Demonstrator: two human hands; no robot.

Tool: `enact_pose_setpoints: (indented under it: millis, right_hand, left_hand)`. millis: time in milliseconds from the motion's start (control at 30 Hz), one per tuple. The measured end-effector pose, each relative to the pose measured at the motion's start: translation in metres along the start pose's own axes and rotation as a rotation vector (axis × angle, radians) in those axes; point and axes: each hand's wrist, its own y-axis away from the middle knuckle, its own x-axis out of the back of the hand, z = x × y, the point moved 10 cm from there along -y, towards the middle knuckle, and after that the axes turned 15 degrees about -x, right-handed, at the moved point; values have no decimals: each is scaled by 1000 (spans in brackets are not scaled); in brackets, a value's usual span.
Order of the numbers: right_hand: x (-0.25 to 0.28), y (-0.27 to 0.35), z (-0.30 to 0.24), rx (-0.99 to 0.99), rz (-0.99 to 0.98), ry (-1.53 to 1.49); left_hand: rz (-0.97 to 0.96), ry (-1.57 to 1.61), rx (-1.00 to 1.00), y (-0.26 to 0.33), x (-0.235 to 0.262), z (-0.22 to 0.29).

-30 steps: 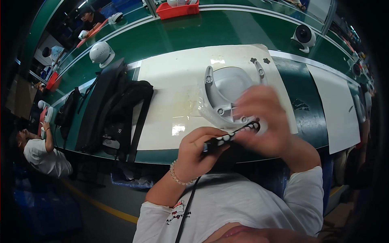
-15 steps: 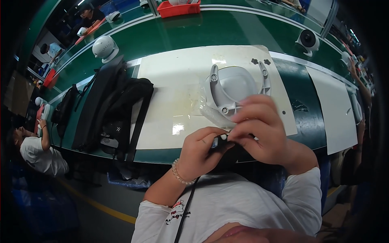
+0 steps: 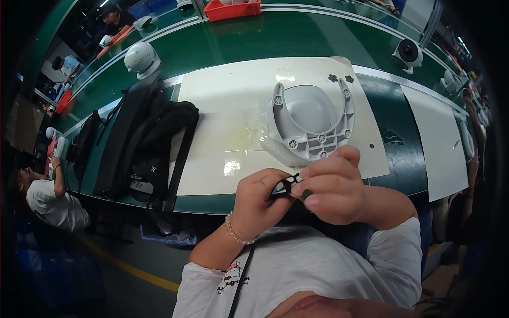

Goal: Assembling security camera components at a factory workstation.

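Just below the frame's centre, the left hand (image 3: 260,199) and right hand (image 3: 334,185) are both pinching a small black plastic part (image 3: 289,185), beneath the grey U-shaped plastic bracket (image 3: 313,119) on the white mat (image 3: 222,106).

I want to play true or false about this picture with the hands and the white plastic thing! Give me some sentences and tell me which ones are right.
1. Both hands pinch one small black part. True: the left hand and the right hand meet on the small black part.
2. The white plastic bracket is held up in the air. False: it lies on the white mat, with no hand on it.
3. A black backpack lies left of the mat. True.
4. The red bin sits right next to the hands. False: it is at the far edge of the green bench.
5. The left wrist wears a beaded bracelet. True.
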Motion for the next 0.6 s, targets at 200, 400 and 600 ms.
enact_pose_setpoints:
  millis: [200, 400, 600]
  right_hand:
    - [11, -4, 1, 40, -3, -79]
    - [7, -4, 27, -212, 121, -267]
    - [-4, -7, -7, 126, -301, -370]
  left_hand:
    - [80, 179, 239, 8, 0, -18]
    - [50, 49, 122, 3, 3, -5]
    - [53, 80, 198, 12, 1, -20]
